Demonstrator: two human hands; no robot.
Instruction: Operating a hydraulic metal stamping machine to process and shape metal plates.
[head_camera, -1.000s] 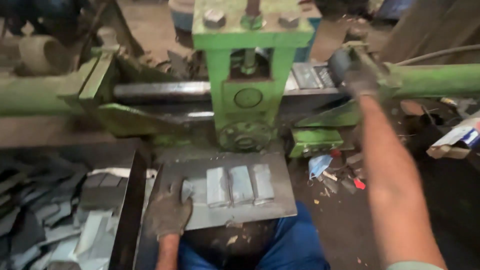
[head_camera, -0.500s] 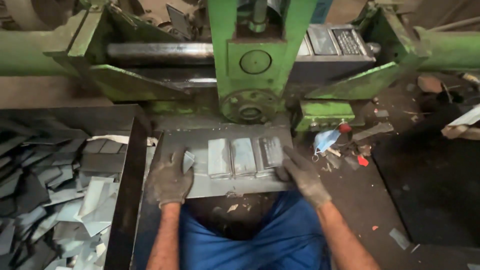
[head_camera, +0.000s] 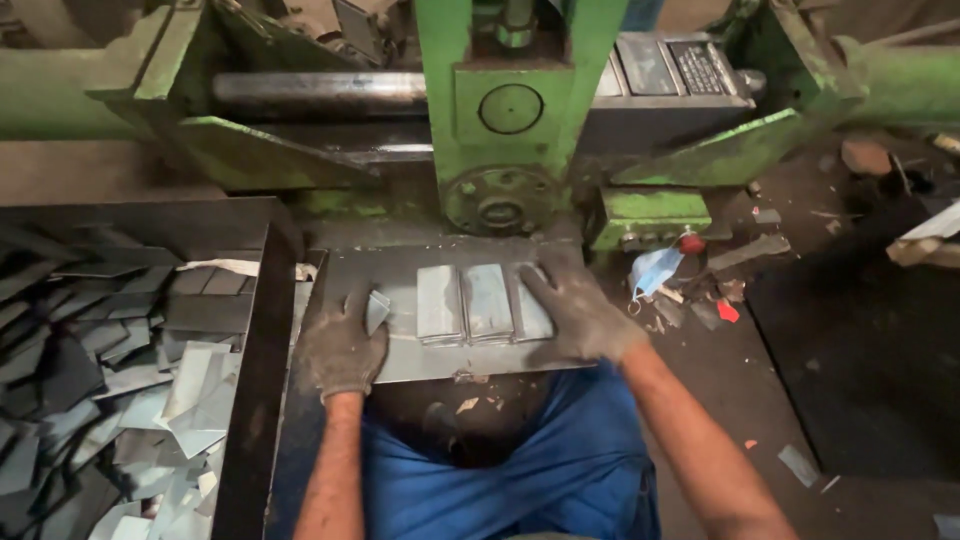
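plates (head_camera: 470, 302) between both hands' fingers (head_camera: 548, 290)

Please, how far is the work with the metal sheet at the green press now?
Done: three raised shapes stand pressed in the metal sheet. In hand: left hand and right hand, both gloved, lie on it. Left: many cut pieces wait in the bin.

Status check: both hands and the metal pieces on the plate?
Left gloved hand flat on grey steel plate, touching a small bent offcut. Right gloved hand on the row of three rectangular metal blanks. Green press close behind.
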